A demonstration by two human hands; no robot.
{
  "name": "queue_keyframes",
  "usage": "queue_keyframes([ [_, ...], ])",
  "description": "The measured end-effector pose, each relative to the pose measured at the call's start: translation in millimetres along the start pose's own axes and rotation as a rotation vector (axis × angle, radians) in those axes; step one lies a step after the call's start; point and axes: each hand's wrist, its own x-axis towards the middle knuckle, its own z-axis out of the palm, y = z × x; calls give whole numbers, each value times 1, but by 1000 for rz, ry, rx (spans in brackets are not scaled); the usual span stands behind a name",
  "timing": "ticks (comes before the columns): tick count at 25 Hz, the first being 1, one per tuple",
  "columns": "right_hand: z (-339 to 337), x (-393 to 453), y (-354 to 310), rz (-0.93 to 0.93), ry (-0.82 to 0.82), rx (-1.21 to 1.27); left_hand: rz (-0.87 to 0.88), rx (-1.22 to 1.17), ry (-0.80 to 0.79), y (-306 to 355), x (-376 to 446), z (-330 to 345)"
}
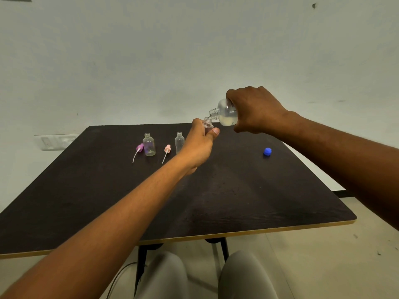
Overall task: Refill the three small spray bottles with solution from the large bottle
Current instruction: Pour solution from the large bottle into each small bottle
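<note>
While we tip the large bottle [226,114] neck-down to the left, its mouth meets the open neck of a small bottle [207,123] raised above the bench [237,190]. Our right hand [254,111] wraps the large bottle from above, wrist bent; our left hand [199,145] keeps a closed grip round the small one. Two open small bottles [149,145] [179,142], two spray tops [139,147] [167,149] and a blue cap [267,151] rest on the bench.

Blue cap [267,151]; purple nozzle [140,146]; pink nozzle [167,148]; dark table [86,190].
</note>
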Motion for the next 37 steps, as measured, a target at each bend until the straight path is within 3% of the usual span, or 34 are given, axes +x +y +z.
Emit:
queue_keyframes([
  [12,6,3,5,18,-17,45,18,-5,11,-2,5,1],
  [19,46,4,11,142,-43,402,1,-52,-36,-15,19,6],
  [26,93,11,22,300,-75,715,-24,48,-66,-48,42,17],
  [37,166,21,40,435,-48,1116,-70,60,96,-107,108,37],
])
